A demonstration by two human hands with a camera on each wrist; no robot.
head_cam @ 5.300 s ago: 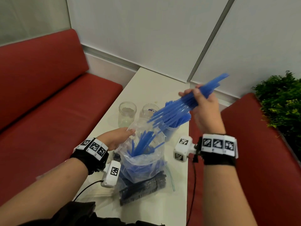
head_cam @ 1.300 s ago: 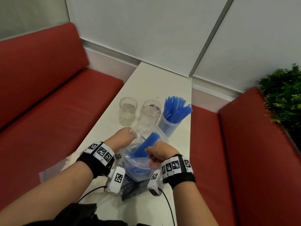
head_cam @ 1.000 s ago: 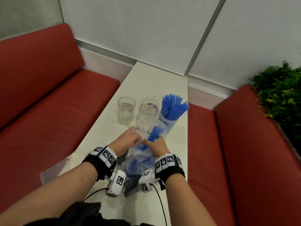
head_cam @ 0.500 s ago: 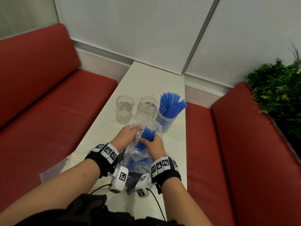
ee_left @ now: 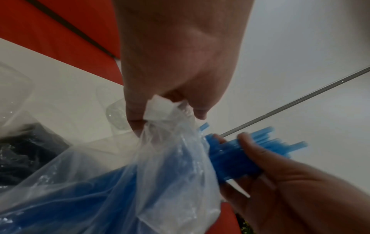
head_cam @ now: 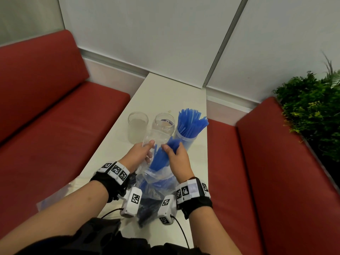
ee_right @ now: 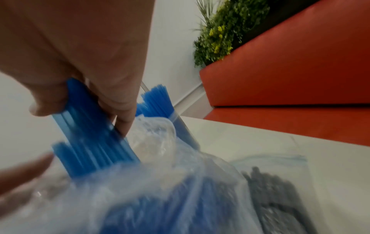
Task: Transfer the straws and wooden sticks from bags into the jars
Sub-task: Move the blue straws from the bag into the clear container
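My left hand (head_cam: 142,153) pinches the rim of a clear plastic bag (head_cam: 158,178) of blue straws and holds it up; the left wrist view shows its fingers (ee_left: 138,120) gathered on the plastic (ee_left: 160,109). My right hand (head_cam: 176,159) grips a bundle of blue straws (head_cam: 161,157) halfway out of the bag's mouth, the bundle (ee_right: 90,131) clasped between thumb and fingers. Three jars stand beyond: an empty one (head_cam: 138,128), a second clear one (head_cam: 164,125), and a third (head_cam: 185,142) packed with blue straws (head_cam: 191,120).
A bag of dark straws (head_cam: 147,208) lies under the clear bag near the white table's (head_cam: 169,96) front edge, with another flat bag (head_cam: 53,197) at the left. Red benches (head_cam: 55,129) flank the table, and a green plant (head_cam: 316,107) stands at the right.
Five seconds ago my right hand held a bundle over the right jar. It since went into the bag, closed on more straws, and now lifts them up through the mouth.
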